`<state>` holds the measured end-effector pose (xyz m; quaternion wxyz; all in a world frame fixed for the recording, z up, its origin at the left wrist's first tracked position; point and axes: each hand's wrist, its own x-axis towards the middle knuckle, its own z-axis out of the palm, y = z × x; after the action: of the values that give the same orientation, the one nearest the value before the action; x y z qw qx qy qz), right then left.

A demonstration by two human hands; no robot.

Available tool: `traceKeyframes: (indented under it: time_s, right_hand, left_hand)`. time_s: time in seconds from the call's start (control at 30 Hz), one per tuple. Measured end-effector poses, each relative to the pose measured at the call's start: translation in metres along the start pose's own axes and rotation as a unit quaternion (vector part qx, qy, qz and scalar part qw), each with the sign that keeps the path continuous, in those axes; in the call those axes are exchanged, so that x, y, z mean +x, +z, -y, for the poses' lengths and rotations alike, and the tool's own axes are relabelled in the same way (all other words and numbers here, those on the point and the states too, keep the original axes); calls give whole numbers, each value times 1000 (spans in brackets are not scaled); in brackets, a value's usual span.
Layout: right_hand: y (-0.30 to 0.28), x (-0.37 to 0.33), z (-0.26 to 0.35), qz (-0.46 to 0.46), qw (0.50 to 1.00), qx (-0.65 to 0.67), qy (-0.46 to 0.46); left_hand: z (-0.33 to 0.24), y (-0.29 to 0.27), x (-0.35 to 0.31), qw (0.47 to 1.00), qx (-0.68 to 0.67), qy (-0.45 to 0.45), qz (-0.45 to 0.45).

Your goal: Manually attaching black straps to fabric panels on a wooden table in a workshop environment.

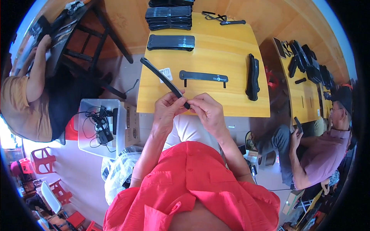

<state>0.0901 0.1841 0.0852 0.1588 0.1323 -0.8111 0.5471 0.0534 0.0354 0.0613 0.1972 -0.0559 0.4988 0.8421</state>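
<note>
Both my hands hold a long, thin black strip (162, 77) that slants up and left over the yellow wooden table (216, 54). My left hand (168, 106) pinches the strip near its lower end, and my right hand (205, 109) grips the very tip beside it. A small white tag (166, 73) shows next to the strip's middle. On the table just beyond my hands lies a flat black strap (203, 76) with two short prongs.
More black pieces lie on the table: a flat one (170, 42), a stack (169, 17) at the back and a curved pile (252, 77) on the right. A clear box of cables (99, 127) stands at my left. Two other people sit at left (23, 100) and right (323, 150).
</note>
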Motion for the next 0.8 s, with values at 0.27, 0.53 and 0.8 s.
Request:
traceKeyframes:
  time_s: [0.27,0.53,0.8]
  right_hand:
    - [1,-3,3,-17,999,-35,-14]
    - [7,-5,0,-37,995,-88,-39]
    - [3,-3,-1,17,992,-125,-27]
  left_hand:
    - [5,4,-2,1000,-9,12,-9]
    - [0,7,-5,999,11,30,13]
    - [1,-4,-3,997,43,-15,69]
